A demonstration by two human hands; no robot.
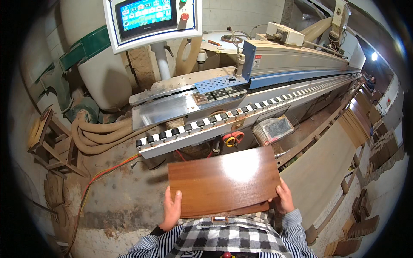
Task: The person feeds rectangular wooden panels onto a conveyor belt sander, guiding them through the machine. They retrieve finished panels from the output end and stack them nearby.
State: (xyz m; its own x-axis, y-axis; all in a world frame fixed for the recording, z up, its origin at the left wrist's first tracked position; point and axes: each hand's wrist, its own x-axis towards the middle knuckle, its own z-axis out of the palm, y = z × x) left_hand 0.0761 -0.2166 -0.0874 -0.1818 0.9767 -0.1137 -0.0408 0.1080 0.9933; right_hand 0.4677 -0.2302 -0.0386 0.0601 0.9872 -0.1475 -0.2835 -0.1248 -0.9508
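Observation:
A glossy brown wooden panel (219,182) lies between my hands, close to my checked apron. My left hand (172,208) grips its left edge, with the thumb on top. At the right edge my right hand (284,197) holds it, fingertips partly hidden below. Under the near edge shows a strip of a second brown panel (249,210); how far it extends is covered. Just beyond the panel runs a long machine's rail of black and white rollers (202,124). Bright light reflects off the panel's upper face.
A control screen (146,16) stands at the far left, above the metal machine bed (165,112). Beige hoses (92,135) and a wooden stool (53,139) are at left. Scissors with red and yellow handles (232,139) hang below the rail. A long board-covered bench (320,172) fills the right.

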